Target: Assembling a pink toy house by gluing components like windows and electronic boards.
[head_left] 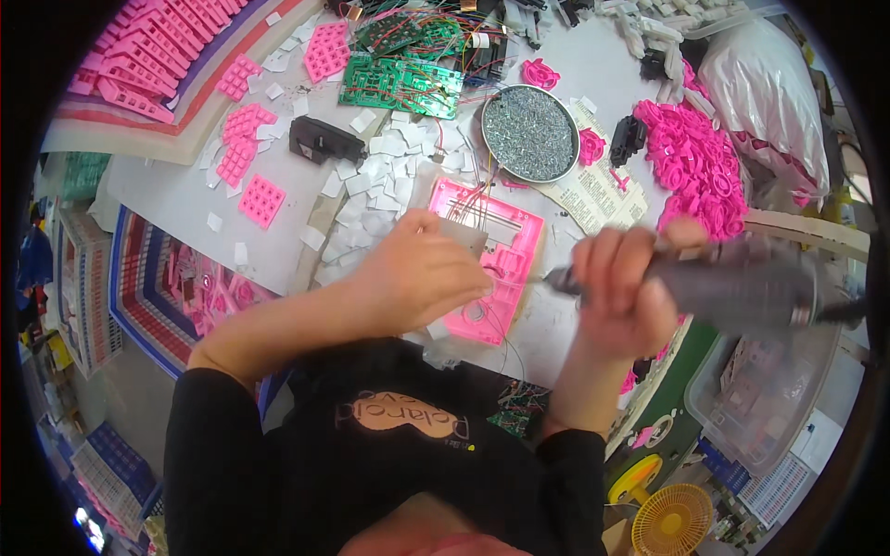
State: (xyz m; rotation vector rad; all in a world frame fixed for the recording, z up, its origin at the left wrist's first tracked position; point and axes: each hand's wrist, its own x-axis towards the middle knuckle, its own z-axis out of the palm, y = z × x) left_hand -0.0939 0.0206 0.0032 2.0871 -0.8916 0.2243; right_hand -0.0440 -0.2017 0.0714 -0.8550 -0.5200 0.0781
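Note:
A pink plastic casing (525, 243) lies in front of me, with thin wires running into it and a flat grey piece (466, 237) across its middle. Over the casing's left side, my left hand (422, 275) is closed, thumb and fingers pinched together low on it; what they hold is hidden. My right hand (623, 285) wraps round a dark electric screwdriver (732, 285), held almost level. Its thin bit points left toward my left fingertips and the casing. The tool is slightly blurred.
A round tin of small screws (530, 134) stands beyond the casing. White paper squares (383, 176) and green circuit boards (400, 85) lie to its left. Pink rings (691, 167) are heaped at right, beside a white bag (765, 97). Pink keypads (262, 201) lie at left.

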